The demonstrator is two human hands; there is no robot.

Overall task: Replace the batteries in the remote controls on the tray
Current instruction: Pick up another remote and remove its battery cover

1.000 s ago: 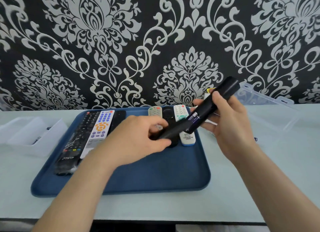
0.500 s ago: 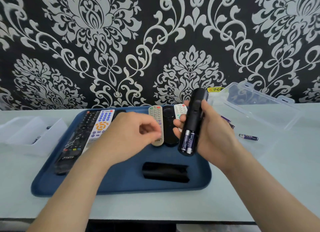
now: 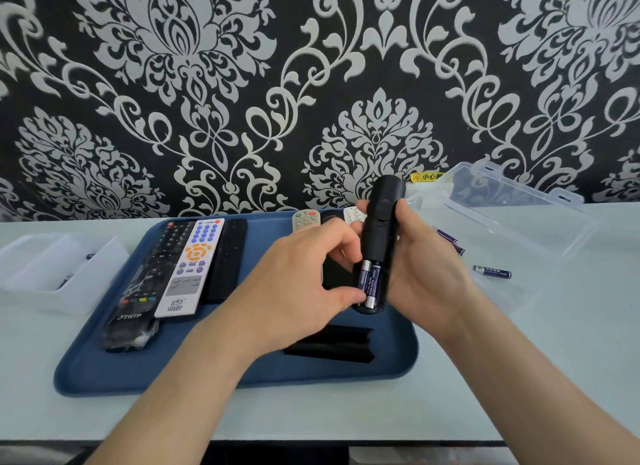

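Black plastic catches the eye in the head view: a slim black remote (image 3: 381, 229) is held upright over the right half of the tray (image 3: 173, 371), with the right hand (image 3: 426, 267) wrapped round its body. Its back is open, and two purple batteries (image 3: 370, 282) sit in the lower bay. The left hand (image 3: 294, 274) curls in at them, thumb tip on the lower end of the left cell, seemingly pinching it. The cover (image 3: 332, 343) lies near the tray's front edge. I'd say this is the taking-out step. Next the cell needs levering off its spring without slipping, then a reach for a loose battery (image 3: 491, 272) on the tabletop, right of the tray.
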